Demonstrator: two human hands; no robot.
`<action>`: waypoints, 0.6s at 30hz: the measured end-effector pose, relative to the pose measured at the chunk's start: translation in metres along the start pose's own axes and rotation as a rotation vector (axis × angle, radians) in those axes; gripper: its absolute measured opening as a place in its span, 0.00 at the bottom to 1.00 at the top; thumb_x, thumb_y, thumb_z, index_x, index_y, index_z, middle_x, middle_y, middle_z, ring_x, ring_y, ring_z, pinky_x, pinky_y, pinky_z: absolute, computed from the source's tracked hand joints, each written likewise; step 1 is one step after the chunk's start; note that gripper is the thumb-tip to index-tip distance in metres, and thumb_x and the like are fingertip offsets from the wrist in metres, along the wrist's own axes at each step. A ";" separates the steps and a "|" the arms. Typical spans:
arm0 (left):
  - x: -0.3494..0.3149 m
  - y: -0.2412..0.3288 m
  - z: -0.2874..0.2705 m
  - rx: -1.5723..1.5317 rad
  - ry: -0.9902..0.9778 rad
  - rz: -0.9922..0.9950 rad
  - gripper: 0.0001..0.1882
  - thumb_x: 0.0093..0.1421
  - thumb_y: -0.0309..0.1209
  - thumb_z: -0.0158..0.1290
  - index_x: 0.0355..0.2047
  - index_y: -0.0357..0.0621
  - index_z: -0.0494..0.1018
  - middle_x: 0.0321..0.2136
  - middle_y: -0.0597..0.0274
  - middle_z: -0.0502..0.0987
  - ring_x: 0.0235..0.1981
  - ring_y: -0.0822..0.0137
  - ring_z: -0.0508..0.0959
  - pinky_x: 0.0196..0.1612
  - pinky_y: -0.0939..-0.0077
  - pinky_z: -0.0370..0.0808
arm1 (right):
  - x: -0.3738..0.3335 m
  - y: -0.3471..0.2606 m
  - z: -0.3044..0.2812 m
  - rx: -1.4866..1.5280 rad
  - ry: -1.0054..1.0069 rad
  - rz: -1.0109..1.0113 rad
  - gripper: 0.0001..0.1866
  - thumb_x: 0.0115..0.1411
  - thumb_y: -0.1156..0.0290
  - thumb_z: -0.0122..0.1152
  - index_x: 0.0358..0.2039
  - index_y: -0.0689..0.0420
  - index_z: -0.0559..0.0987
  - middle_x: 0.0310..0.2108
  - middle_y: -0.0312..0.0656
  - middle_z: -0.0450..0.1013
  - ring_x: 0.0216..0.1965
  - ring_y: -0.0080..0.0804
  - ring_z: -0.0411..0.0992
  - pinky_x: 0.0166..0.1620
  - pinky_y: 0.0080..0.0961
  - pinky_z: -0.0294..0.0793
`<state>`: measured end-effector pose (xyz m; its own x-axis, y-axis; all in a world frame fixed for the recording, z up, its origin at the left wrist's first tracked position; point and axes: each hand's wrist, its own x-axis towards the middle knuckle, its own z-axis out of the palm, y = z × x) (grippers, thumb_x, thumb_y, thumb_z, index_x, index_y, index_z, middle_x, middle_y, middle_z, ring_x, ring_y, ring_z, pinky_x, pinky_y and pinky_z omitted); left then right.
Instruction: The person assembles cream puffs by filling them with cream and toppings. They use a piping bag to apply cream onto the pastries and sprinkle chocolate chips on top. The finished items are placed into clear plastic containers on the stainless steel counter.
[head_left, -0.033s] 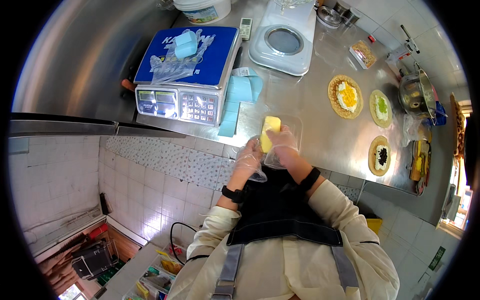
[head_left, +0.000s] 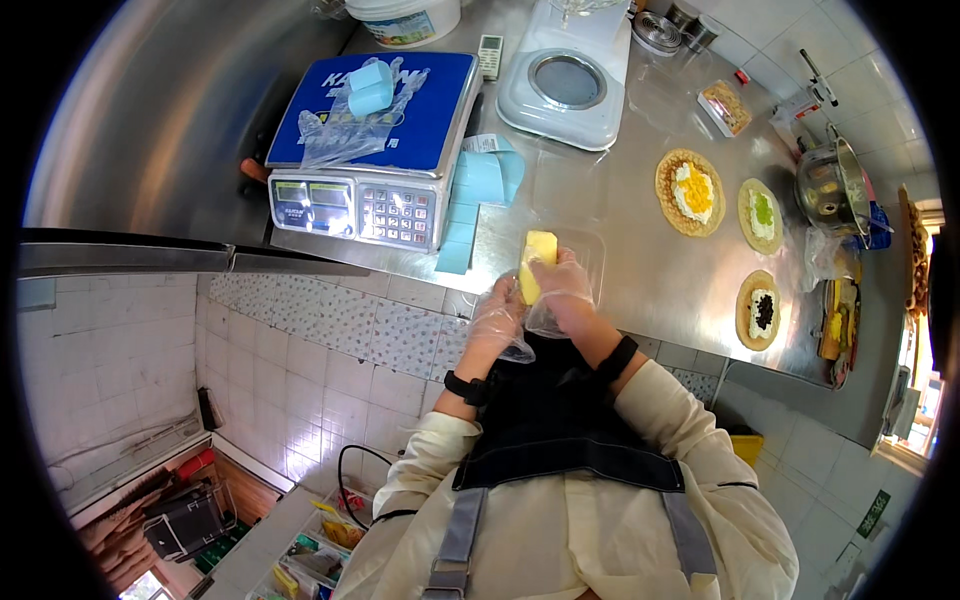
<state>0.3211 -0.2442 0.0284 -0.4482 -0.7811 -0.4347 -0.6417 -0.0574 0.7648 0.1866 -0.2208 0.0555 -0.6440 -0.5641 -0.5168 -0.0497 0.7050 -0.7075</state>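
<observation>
A soft-looking yellow roll point(head_left: 541, 246), perhaps a folded crepe, is upheld between my two hands at the near edge of the steel table. My left hand point(head_left: 500, 306), in a clear plastic glove, grips its left side and lower end. From the right, my right hand point(head_left: 566, 285), gloved too, closes on it with fingers pressed to its face. Under and behind the hands, a clear plastic tray point(head_left: 603, 262) shows its rim on the table. To the right lie three round pancakes with white cream: one topped yellow point(head_left: 664, 196), one green point(head_left: 747, 212), one dark point(head_left: 746, 315).
At the left stands a digital scale point(head_left: 405, 215) with crumpled plastic on its blue top. A strip of light-blue labels point(head_left: 458, 240) trails beside it. Farther back is a white appliance point(head_left: 560, 125). On the right are a box of crumbs point(head_left: 726, 108) and a metal bowl point(head_left: 830, 185).
The yellow roll has tipped very slightly between my fingers. Both hands keep their hold and stay nearly in place.
</observation>
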 end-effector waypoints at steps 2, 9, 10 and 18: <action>0.005 -0.009 0.004 -0.006 0.015 0.026 0.22 0.62 0.43 0.45 0.51 0.44 0.66 0.27 0.54 0.78 0.29 0.60 0.78 0.35 0.70 0.72 | -0.006 -0.007 0.002 -0.129 0.072 -0.028 0.31 0.51 0.56 0.58 0.53 0.58 0.68 0.43 0.55 0.70 0.48 0.50 0.69 0.49 0.36 0.69; 0.019 -0.026 0.008 -0.091 -0.038 0.178 0.21 0.63 0.35 0.45 0.56 0.45 0.64 0.31 0.52 0.77 0.28 0.63 0.77 0.34 0.71 0.73 | 0.008 0.015 0.017 0.042 0.115 -0.055 0.30 0.52 0.61 0.58 0.54 0.63 0.66 0.42 0.53 0.73 0.45 0.44 0.72 0.46 0.30 0.70; 0.022 -0.033 0.013 -0.139 -0.032 0.248 0.21 0.63 0.34 0.45 0.56 0.45 0.64 0.31 0.52 0.77 0.28 0.64 0.77 0.34 0.72 0.73 | 0.012 0.022 0.021 0.120 0.100 -0.070 0.31 0.52 0.62 0.58 0.54 0.63 0.66 0.42 0.53 0.73 0.45 0.43 0.72 0.46 0.29 0.71; 0.010 0.013 -0.017 -0.461 -0.263 -0.102 0.25 0.62 0.24 0.43 0.61 0.43 0.57 0.28 0.64 0.73 0.23 0.76 0.70 0.29 0.80 0.72 | -0.025 -0.011 -0.015 -0.413 0.078 -0.259 0.32 0.55 0.61 0.55 0.57 0.63 0.61 0.55 0.56 0.60 0.56 0.50 0.61 0.58 0.39 0.60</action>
<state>0.3189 -0.2634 0.0418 -0.5761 -0.5789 -0.5771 -0.3771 -0.4382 0.8160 0.1915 -0.2076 0.0834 -0.6251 -0.7205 -0.3003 -0.5041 0.6663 -0.5495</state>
